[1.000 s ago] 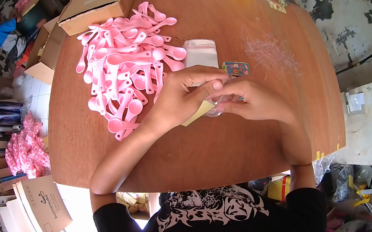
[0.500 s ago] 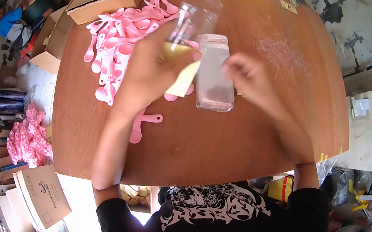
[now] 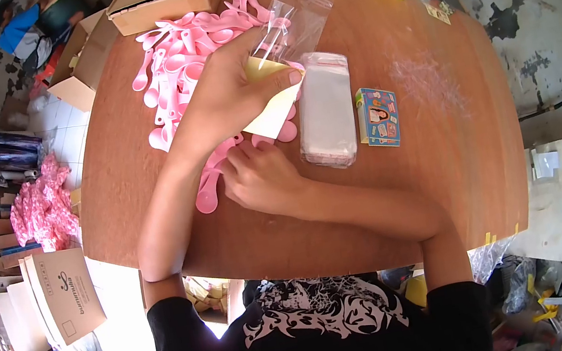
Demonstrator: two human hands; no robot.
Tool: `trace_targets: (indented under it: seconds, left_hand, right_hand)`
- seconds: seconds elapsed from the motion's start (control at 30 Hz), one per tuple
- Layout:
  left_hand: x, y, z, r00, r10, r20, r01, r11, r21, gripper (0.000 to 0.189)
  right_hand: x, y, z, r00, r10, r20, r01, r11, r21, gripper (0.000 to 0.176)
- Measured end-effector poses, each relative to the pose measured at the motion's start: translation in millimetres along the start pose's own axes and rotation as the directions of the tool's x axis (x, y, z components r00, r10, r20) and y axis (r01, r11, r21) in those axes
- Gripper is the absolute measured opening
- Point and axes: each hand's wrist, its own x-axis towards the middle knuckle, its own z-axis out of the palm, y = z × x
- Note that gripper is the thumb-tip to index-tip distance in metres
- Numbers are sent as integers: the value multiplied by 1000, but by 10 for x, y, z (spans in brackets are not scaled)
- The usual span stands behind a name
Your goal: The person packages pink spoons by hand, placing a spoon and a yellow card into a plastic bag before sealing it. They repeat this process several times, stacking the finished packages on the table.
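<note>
Clear bag (image 3: pixel 292 21): thin, light, limp, slippery film, likely best pinched at its mouth edge; held above the far-left spoon pile (image 3: pixel 186 50) on the table (image 3: pixel 304 224), together with a cream card (image 3: pixel 272 114); left hand (image 3: pixel 231 102) raised, thumb and fingers pinched closed on both; right hand (image 3: pixel 263 178) crosses low to the left, fingers curled onto a pink spoon (image 3: pixel 212 187), light and rigid; grip not discernible.

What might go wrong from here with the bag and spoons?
The left hand pinches the clear bag and a card at one end only, so either may slip. The right hand reaches the pink spoons, its forearm beside the stack of bags; pulling back might knock the stack askew.
</note>
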Motion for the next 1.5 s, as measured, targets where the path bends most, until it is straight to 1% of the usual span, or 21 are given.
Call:
trace_targets:
  seconds: [0.03, 0.1, 0.17, 0.2, 0.23, 0.27, 0.3, 0.33, 0.4, 0.43, 0.47, 0.53, 0.67, 0.87, 0.93, 0.97, 1.13, 1.2, 1.3, 1.4, 1.5]
  left_hand:
    - [11, -11, -14, 1000, 4, -4, -4, 1000, 0, 34]
    - [28, -39, -38, 997, 73, -25, -71, 995, 65, 36]
    - [73, -123, -54, 998, 67, -23, -63, 991, 119, 36]
    - [87, -169, -48, 998, 59, -20, -55, 983, 176, 36]
    - [90, -214, -33, 998, 63, -22, -58, 983, 174, 36]
    - [97, -259, -16, 994, 105, 9, -104, 972, 210, 36]
    - [109, -276, -5, 989, 144, 44, -151, 958, 244, 36]
    - [106, -244, 5, 988, 147, 45, -154, 957, 245, 36]
    - [64, -120, 39, 980, -54, 190, 8, 972, 234, 43]
    - [31, -65, 64, 973, -70, 219, 22, 976, 216, 44]
    - [16, -70, 87, 973, -66, 221, 17, 976, 216, 44]
    - [2, -134, 119, 958, 57, 283, -125, 966, 228, 35]
    - [-24, -114, 192, 927, 89, 365, -195, 944, 265, 36]
    - [-69, -118, 322, 931, 51, 361, -138, 966, 219, 43]
    - [-79, -167, 377, 958, 61, 281, -110, 981, 161, 50]
    - [-87, -179, 403, 957, 59, 283, -108, 981, 161, 50]
    - [-70, -317, 461, 971, 66, 228, -94, 989, 114, 57]
    - [-82, -294, 467, 966, 91, 244, -118, 988, 100, 57]
    - [-91, -275, 464, 958, 106, 265, -136, 986, 98, 59]
    - [-95, -278, 468, 954, 106, 279, -139, 985, 102, 60]
    - [-99, -292, 477, 952, 112, 285, -138, 988, 73, 61]
  right_hand:
    - [-16, 28, -75, 1000, -6, 0, 6, 1000, -2, 11]
    - [-83, 120, -334, 960, 153, 233, -213, 941, 262, 10]
    - [-127, 367, -726, 944, 51, 326, -206, 864, 460, 10]
    - [-137, 497, -918, 957, 44, 285, -211, 782, 587, 9]
    - [-112, 603, -1165, 930, 81, 360, -312, 693, 650, 12]
    - [-140, 695, -1306, 948, 143, 284, -308, 633, 710, 14]
    - [-153, 783, -1475, 960, 197, 200, -281, 666, 691, 16]
    - [-213, 895, -1635, 945, 260, 200, -325, 662, 676, 16]
    - [-327, 1099, -1821, 883, 441, 159, -399, 528, 750, 13]
    - [-360, 1145, -1926, 819, 553, 154, -440, 433, 786, 14]
    - [-408, 1225, -1974, 819, 554, 150, -439, 437, 785, 14]
    - [-469, 1384, -2013, 754, 655, -52, -241, 350, 905, 23]
    - [-493, 1482, -2024, 706, 701, -101, -199, 333, 922, 30]
    - [-386, 1377, -1836, 699, 712, 70, -376, 283, 882, 28]
    - [-351, 1308, -1718, 693, 718, 63, -441, 354, 825, 29]
    - [-347, 1298, -1676, 728, 681, 82, -410, 336, 848, 30]
    - [-269, 1132, -1576, 699, 714, 26, -388, 349, 853, 29]
    - [-286, 1132, -1592, 745, 659, 103, -391, 307, 868, 25]
    - [-300, 1096, -1581, 745, 664, 56, -397, 375, 837, 22]
    - [-238, 1012, -1622, 699, 711, 79, -446, 347, 825, 21]
    - [-202, 938, -1602, 716, 694, 73, -414, 338, 845, 21]
